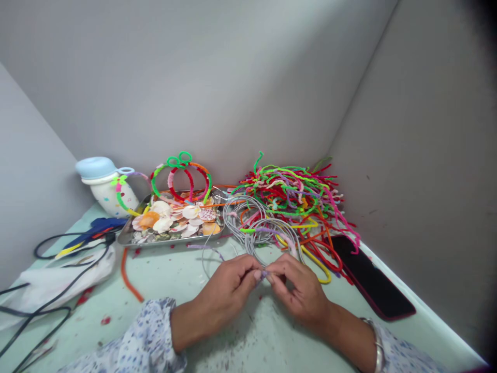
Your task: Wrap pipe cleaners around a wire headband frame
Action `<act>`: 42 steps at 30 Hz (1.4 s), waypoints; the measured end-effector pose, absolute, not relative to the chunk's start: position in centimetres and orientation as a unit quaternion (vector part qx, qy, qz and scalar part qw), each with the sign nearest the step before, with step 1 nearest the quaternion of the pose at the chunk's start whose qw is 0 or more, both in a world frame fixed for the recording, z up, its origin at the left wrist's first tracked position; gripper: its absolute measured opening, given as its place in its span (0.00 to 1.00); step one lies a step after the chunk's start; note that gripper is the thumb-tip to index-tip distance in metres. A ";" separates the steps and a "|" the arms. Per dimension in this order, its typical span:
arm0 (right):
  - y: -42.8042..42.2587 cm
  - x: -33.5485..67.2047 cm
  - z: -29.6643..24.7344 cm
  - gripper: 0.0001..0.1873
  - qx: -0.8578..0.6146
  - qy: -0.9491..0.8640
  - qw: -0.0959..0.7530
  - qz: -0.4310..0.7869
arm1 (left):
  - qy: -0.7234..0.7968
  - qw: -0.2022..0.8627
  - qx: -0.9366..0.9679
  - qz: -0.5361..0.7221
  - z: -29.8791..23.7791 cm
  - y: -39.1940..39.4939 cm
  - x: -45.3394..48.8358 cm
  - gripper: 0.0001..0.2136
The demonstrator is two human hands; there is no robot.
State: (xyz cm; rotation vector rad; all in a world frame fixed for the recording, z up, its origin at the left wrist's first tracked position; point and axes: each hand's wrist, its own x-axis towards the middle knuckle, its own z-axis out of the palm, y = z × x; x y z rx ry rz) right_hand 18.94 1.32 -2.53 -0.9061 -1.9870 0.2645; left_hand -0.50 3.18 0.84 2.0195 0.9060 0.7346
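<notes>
Thumb and fingers of my left hand [235, 285] pinch a short purple fuzzy pipe cleaner [265, 274] near the table's middle. My right hand [297, 285] pinches the same piece from the other side, the fingertips of both hands nearly meeting. Most of the piece is hidden by my fingers. Just beyond my hands lie coils of grey wire [267, 228], with a green and purple pipe cleaner wrapped round part of one coil. A thin loop of wire [203, 259] curves out beside my left hand.
A metal tray [171, 241] of seashells [165, 223] stands at the back, with pipe cleaner rings [180, 166] on it. Behind right is a heap of coloured pipe cleaners [291, 186]; a black phone [373, 282] lies right. At left are a bottle [112, 197], blue-handled pliers [101, 228], a plastic bag [73, 277] and cables [58, 300].
</notes>
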 end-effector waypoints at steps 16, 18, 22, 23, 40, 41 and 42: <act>1.0 18.4 -2.9 0.10 -0.365 -0.802 0.462 0.101 | 0.367 0.326 0.826 0.275 0.3 3.4 -0.3 0.10; 1.0 18.3 -3.0 0.08 -0.372 -0.801 0.461 0.093 | 0.369 0.317 0.830 0.273 0.1 3.5 -0.3 0.11; 1.2 18.3 -3.0 0.06 -0.395 -0.795 0.455 0.070 | 0.367 0.295 0.830 0.300 -0.2 3.2 -0.3 0.08; 1.3 18.4 -3.0 0.06 -0.405 -0.791 0.454 0.069 | 0.369 0.287 0.824 0.320 -0.2 3.0 -0.4 0.07; 1.4 18.9 -2.6 0.06 -0.499 -0.718 0.476 0.094 | 0.350 0.239 0.841 0.337 -1.1 2.4 -0.5 0.11; 1.4 18.9 -2.6 0.06 -0.499 -0.718 0.476 0.092 | 0.341 0.233 0.841 0.349 -1.0 2.3 -0.5 0.10; 1.4 18.9 -2.6 0.06 -0.499 -0.719 0.475 0.090 | 0.333 0.228 0.841 0.360 -0.9 2.3 -0.5 0.09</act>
